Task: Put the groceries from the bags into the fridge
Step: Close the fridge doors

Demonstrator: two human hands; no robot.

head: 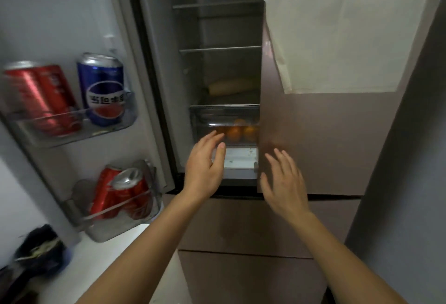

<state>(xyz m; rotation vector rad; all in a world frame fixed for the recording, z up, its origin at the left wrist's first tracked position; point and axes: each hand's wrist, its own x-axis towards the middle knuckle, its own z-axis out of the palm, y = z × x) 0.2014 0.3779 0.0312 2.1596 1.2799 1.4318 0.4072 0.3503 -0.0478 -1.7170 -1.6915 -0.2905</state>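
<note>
- The clear drawer (224,116) at the bottom of the open fridge compartment serves as the landmark. The oranges (235,132) lie inside it, toward its right side, and show through its front wall.
- The oranges probably handle as firm, round and fairly heavy. They roll, so each wants a full cupped grip rather than a pinch.
- The drawer looks like stiff, smooth plastic and is likely light on its own. The sensible hold is its front lip, moved evenly so it slides straight. Whether it sits fully home cannot be told.
- The left hand (205,161) is just in front of the drawer's lower left corner, fingers straight and close together, thumb apart. It holds nothing, and contact with the drawer is unclear.
- The right hand (284,183) is below and to the right of the drawer, in front of the closed fridge door (313,147). Its fingers are spread and relaxed, and it is empty.
- Both forearms reach up from below the drawer, palms turned toward each other.
- Far below and to the left of the drawer sits a dark bag (41,250), too blurred to show its contents.
</note>
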